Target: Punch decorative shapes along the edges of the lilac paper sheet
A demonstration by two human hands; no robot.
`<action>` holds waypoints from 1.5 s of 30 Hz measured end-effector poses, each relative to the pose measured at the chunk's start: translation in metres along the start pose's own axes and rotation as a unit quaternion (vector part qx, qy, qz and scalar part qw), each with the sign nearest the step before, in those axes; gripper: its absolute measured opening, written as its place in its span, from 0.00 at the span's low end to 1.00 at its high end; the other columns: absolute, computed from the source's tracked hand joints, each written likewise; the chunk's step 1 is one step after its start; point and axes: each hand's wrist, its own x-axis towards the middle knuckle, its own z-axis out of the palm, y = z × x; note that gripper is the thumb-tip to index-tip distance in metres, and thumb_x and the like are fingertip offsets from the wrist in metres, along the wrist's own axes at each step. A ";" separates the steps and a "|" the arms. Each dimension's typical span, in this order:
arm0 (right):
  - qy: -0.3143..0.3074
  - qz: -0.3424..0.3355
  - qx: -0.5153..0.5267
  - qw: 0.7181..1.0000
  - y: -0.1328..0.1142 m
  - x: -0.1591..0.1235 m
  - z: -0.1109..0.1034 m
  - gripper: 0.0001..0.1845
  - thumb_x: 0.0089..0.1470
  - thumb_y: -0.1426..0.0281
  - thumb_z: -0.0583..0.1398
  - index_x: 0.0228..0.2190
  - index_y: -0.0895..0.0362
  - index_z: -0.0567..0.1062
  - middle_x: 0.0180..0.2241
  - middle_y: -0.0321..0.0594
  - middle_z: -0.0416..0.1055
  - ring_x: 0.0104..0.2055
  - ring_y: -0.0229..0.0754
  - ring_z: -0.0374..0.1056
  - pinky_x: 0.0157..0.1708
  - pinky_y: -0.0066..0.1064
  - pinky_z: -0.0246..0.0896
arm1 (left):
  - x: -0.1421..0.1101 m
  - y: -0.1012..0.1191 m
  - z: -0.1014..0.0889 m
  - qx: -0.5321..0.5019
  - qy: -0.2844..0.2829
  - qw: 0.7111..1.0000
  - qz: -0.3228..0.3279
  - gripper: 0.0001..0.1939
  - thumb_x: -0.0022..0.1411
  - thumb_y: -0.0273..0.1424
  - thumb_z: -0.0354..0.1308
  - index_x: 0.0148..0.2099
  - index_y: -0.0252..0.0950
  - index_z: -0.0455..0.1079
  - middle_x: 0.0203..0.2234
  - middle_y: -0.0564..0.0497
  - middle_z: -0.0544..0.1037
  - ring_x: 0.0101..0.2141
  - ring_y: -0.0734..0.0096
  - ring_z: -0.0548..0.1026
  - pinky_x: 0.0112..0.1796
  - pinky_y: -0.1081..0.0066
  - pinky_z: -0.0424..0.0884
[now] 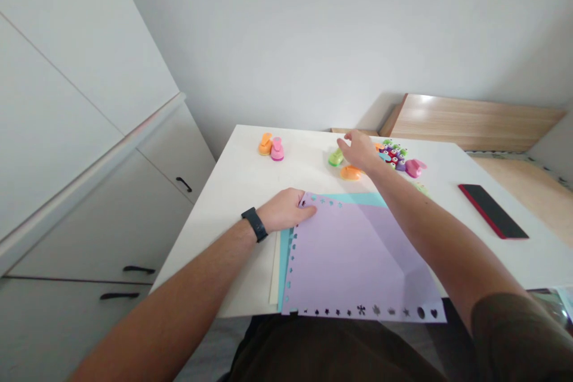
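Observation:
My left hand pinches the top left corner of a lilac sheet of paper, its thumb on top. Small shapes such as stars, hearts and leaves are punched along the left, bottom and part of the top edge. Beneath it lie a turquoise sheet and a cream sheet, both mostly covered. Over the far part of the table, my right hand is open, thumb and fingers apart, just beside a green craft punch. An orange craft punch sits just below that hand, partly behind the forearm.
Orange and pink craft punches stand at the back left of the white table. Right of my right hand are a cluster of small coloured punches and a pink punch. A black, red-edged flat object lies right.

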 end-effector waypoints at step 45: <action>-0.137 -0.114 0.323 0.930 -0.091 -0.055 -0.012 0.14 0.58 0.58 0.63 0.38 0.53 0.69 0.36 0.38 0.75 0.35 0.41 0.68 0.32 0.31 0.60 | -0.002 0.001 0.004 0.049 0.050 0.998 0.005 0.12 0.62 0.37 0.56 0.38 0.36 0.78 0.28 0.51 0.80 0.29 0.66 0.75 0.31 0.70 0.65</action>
